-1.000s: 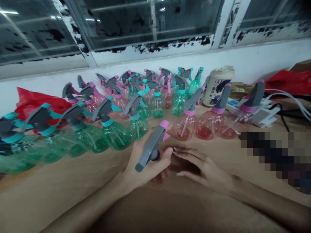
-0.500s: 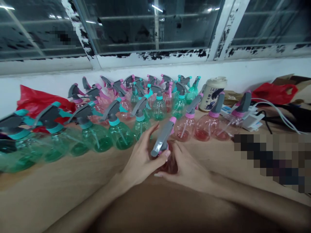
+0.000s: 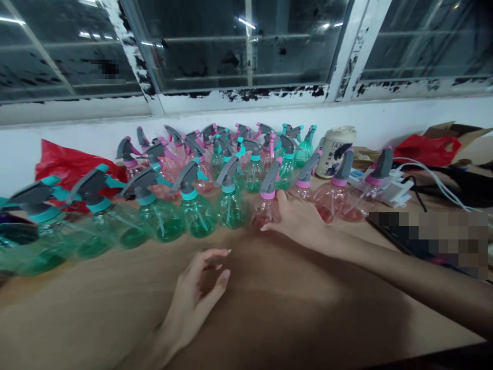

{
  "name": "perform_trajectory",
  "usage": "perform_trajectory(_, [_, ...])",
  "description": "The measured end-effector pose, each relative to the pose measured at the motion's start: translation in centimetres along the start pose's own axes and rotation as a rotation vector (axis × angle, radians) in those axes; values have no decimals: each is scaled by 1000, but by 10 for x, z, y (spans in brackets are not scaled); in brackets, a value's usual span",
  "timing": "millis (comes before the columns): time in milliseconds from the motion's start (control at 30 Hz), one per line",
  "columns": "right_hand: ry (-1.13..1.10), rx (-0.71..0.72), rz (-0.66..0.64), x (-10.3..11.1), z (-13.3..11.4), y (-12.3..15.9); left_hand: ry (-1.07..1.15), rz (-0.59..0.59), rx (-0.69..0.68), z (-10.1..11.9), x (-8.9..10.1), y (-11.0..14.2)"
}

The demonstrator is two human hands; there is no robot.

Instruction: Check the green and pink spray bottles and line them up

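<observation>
My right hand (image 3: 300, 218) grips the lower body of a clear pink spray bottle (image 3: 263, 209) with a pink collar and grey trigger head. The bottle stands upright in the front row, just right of a green spray bottle (image 3: 231, 208). My left hand (image 3: 200, 295) is held above the bare front of the table, holding nothing, its thumb and fingers apart. Several more green spray bottles (image 3: 197, 213) line up to the left. To the right stand pink spray bottles (image 3: 334, 198), one partly behind my right hand.
Behind the front row, more pink and green bottles crowd toward the wall. A paper cup (image 3: 336, 151) stands at the back right, near a white power strip (image 3: 396, 190) with cables. Red plastic bags (image 3: 427, 150) lie at both sides. A dark, partly pixelated device (image 3: 393, 231) lies at right.
The pink bottle went from between both hands to the front row, beside the green one. My left hand let go and drew back toward the lower left; my right hand moved forward with the bottle.
</observation>
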State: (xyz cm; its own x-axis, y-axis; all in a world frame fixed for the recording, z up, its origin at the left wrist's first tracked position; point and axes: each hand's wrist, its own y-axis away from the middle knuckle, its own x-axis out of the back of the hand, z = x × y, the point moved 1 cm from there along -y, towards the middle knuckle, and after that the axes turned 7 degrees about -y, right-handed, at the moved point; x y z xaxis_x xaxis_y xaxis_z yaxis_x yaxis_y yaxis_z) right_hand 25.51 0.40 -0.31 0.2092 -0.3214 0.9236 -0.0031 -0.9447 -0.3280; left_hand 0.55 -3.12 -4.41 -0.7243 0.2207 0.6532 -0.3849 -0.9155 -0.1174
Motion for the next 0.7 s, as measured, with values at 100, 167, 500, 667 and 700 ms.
perform_trajectory(100, [42, -13, 9, 3, -5, -7, -13, -9, 0, 2, 1, -2])
perform_trajectory(167, [71, -16, 9, 3, -6, -11, -37, -10, -11, 3, 0, -6])
perform_trajectory(500, [124, -57, -39, 2, -4, -28, -119, 49, -169, 2, -3, -13])
perform_trajectory(667, [106, -69, -65, 2, -4, -31, -130, 26, -158, 3, -5, -19])
perform_trajectory(700, [102, -73, -69, 2, -3, -30, -134, 21, -158, 3, -5, -20])
